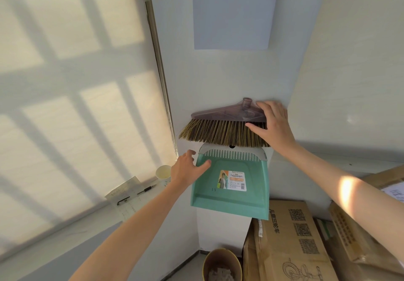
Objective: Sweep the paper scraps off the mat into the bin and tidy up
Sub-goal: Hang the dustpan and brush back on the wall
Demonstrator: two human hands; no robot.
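Observation:
A handleless broom head (220, 127) with a clear purple top and brown bristles is held against the white wall. My right hand (273, 123) grips its right end, thumb across the bristles and fingers over the top. Just below hangs a teal dustpan (231, 199) with a label, upright against the wall. My left hand (188, 168) holds its upper left edge, thumb on the front face. A round tan bin (223, 261) stands on the floor below, with crumpled paper scraps (219, 275) inside. The mat is out of view.
Flattened cardboard boxes (293, 241) lean at the lower right. On the window sill at left sit a paper cup (163, 172), papers (124, 191) and pens. A sheet marked "2 - 6" (234, 11) is stuck on the wall above. A sunlit blind (72, 105) covers the window.

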